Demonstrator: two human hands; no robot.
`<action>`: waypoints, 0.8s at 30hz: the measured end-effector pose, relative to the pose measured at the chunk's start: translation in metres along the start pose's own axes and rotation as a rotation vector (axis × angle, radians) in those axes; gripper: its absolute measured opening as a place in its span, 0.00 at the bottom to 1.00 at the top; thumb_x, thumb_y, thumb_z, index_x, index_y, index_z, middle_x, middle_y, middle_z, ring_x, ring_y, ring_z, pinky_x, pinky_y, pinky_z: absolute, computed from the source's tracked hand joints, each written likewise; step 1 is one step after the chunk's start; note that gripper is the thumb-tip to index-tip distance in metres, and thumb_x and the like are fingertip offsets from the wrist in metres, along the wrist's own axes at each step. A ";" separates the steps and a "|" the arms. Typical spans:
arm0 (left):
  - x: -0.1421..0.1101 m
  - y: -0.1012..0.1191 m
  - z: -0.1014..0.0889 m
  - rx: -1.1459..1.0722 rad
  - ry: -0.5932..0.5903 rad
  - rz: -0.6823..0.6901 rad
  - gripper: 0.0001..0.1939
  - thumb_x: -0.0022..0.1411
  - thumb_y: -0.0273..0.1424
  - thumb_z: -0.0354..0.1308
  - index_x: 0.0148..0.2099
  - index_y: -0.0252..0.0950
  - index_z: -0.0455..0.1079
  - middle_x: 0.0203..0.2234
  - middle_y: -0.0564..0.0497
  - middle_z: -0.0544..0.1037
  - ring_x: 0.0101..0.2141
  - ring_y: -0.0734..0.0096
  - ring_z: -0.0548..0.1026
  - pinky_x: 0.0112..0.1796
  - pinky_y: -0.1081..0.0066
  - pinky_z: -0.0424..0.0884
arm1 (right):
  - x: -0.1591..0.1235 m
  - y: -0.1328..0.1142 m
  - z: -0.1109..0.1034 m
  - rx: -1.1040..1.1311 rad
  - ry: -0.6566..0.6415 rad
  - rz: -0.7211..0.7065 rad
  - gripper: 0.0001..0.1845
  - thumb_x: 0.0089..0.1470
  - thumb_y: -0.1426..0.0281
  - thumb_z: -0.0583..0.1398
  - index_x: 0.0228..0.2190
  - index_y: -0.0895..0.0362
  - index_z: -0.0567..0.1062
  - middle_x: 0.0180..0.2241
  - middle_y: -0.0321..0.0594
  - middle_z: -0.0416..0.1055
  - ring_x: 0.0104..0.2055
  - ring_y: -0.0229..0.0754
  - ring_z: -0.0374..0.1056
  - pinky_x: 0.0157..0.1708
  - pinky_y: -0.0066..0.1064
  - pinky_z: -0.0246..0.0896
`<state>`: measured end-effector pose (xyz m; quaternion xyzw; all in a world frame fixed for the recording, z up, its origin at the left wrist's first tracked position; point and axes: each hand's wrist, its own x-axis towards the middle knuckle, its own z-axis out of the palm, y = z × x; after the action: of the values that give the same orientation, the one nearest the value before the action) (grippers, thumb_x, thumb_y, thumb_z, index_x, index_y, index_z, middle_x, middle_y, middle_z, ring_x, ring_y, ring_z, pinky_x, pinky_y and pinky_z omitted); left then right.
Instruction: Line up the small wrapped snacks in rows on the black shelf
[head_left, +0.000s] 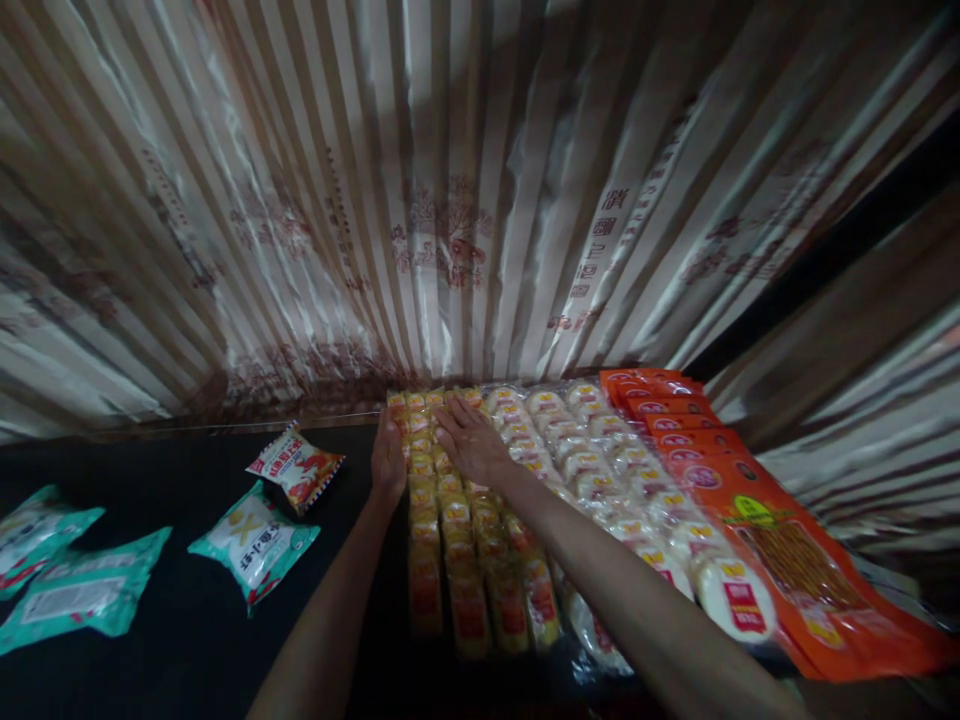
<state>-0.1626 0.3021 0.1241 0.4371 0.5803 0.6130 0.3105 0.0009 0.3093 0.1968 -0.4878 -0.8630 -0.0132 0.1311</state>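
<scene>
Rows of small yellow wrapped snack packs (454,512) stand close together on a black surface (195,665). Along their left side rests my left hand (387,458), upright on its edge with the fingers stretched out near the back end. My right hand (472,442) lies flat over the tops of the packs toward the back, palm down and fingers extended. Neither hand grips anything. Just right of the yellow packs sit rows of round white wrapped pastries (585,465), partly covered by my right forearm.
Overlapping orange snack bags (784,525) line the right side. Loose on the left lie a red-and-white packet (298,468), a teal packet (253,542) and two more teal bags (86,590). Striped printed sheeting (450,200) hangs behind, with a dark pole (817,245) at right.
</scene>
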 end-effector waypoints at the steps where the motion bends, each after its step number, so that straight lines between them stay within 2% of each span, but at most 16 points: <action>1: 0.000 0.001 -0.001 0.007 -0.007 0.022 0.26 0.65 0.44 0.40 0.59 0.36 0.62 0.62 0.47 0.58 0.62 0.67 0.53 0.61 0.64 0.49 | 0.000 0.000 -0.002 0.007 0.001 -0.002 0.25 0.63 0.63 0.43 0.57 0.58 0.63 0.62 0.50 0.53 0.66 0.50 0.42 0.61 0.44 0.45; 3: 0.001 0.003 -0.003 0.023 -0.015 0.050 0.26 0.65 0.43 0.40 0.59 0.35 0.61 0.62 0.46 0.57 0.62 0.68 0.53 0.62 0.64 0.47 | -0.001 0.000 -0.006 0.022 0.007 -0.004 0.25 0.64 0.63 0.43 0.57 0.57 0.62 0.62 0.50 0.53 0.66 0.49 0.42 0.61 0.44 0.45; 8: -0.002 0.008 -0.009 0.082 -0.032 0.045 0.27 0.66 0.41 0.39 0.62 0.34 0.56 0.61 0.44 0.59 0.61 0.67 0.56 0.61 0.62 0.51 | -0.001 0.002 -0.015 0.092 0.080 0.017 0.25 0.63 0.64 0.44 0.57 0.59 0.63 0.62 0.50 0.53 0.66 0.49 0.41 0.62 0.47 0.44; 13: -0.004 0.020 -0.013 0.144 0.014 0.038 0.28 0.67 0.42 0.36 0.61 0.31 0.58 0.59 0.41 0.62 0.60 0.66 0.57 0.61 0.61 0.52 | -0.004 0.004 -0.020 0.198 0.231 -0.036 0.27 0.63 0.64 0.41 0.52 0.65 0.68 0.59 0.53 0.58 0.65 0.49 0.43 0.61 0.48 0.47; 17: -0.007 0.025 -0.019 0.146 0.048 0.046 0.32 0.66 0.46 0.34 0.59 0.28 0.61 0.57 0.37 0.64 0.59 0.64 0.60 0.60 0.60 0.54 | -0.011 0.001 -0.026 0.251 0.295 -0.023 0.27 0.64 0.63 0.41 0.51 0.65 0.69 0.58 0.53 0.61 0.65 0.47 0.44 0.61 0.47 0.49; 21: -0.022 0.028 -0.028 0.188 0.127 0.156 0.32 0.66 0.47 0.34 0.56 0.30 0.64 0.56 0.38 0.67 0.58 0.65 0.62 0.59 0.61 0.56 | -0.021 -0.004 -0.031 0.275 0.288 -0.025 0.27 0.64 0.64 0.41 0.52 0.67 0.68 0.58 0.55 0.60 0.65 0.47 0.46 0.61 0.46 0.49; 24: -0.042 0.037 -0.034 0.235 0.128 0.140 0.30 0.65 0.46 0.36 0.54 0.30 0.66 0.56 0.39 0.67 0.57 0.64 0.63 0.58 0.61 0.56 | -0.029 -0.008 -0.032 0.293 0.299 -0.016 0.27 0.63 0.64 0.42 0.51 0.66 0.69 0.57 0.54 0.61 0.64 0.48 0.48 0.61 0.46 0.50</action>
<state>-0.1706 0.2445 0.1546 0.4697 0.6347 0.5879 0.1760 0.0149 0.2763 0.2214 -0.4491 -0.8305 0.0390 0.3273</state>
